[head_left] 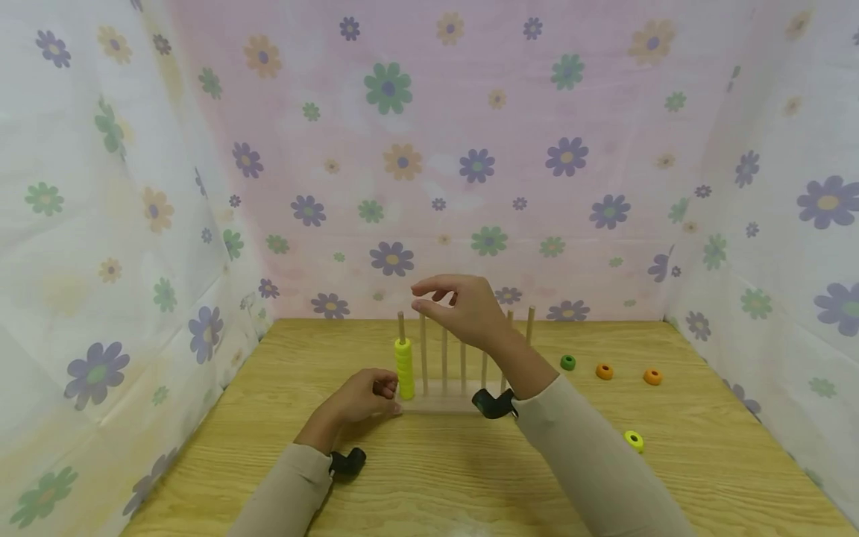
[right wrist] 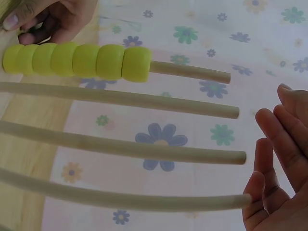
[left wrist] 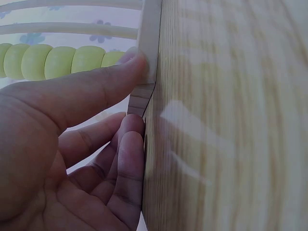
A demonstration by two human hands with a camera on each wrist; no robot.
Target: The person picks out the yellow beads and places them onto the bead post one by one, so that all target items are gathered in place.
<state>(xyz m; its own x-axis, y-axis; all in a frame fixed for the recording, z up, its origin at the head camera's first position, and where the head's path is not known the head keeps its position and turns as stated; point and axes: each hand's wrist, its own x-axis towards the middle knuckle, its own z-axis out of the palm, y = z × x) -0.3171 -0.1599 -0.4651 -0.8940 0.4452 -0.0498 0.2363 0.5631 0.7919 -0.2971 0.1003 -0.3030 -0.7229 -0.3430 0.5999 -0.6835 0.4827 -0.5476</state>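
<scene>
A wooden peg stand (head_left: 443, 404) with a row of upright rods is on the table. Yellow beads (right wrist: 84, 60) are stacked on its leftmost rod (head_left: 401, 326), whose bare tip sticks out above them. My left hand (head_left: 362, 395) grips the left end of the base. In the left wrist view its thumb (left wrist: 103, 89) presses the base while the curled fingers (left wrist: 129, 161) lie at the end. Above the rods my right hand (head_left: 463, 306) hovers, holding nothing. Its fingers are loosely bent, thumb and fingertips apart, near the rod tips in the right wrist view.
To the right on the wood-grain table (head_left: 403, 477) lie a green bead (head_left: 568, 362), an orange bead (head_left: 605, 371) and another orange bead (head_left: 653, 377). A yellow bead (head_left: 634, 441) lies nearer, beside the right sleeve (head_left: 590, 455). Flowered cloth (head_left: 443, 134) walls in the back and sides.
</scene>
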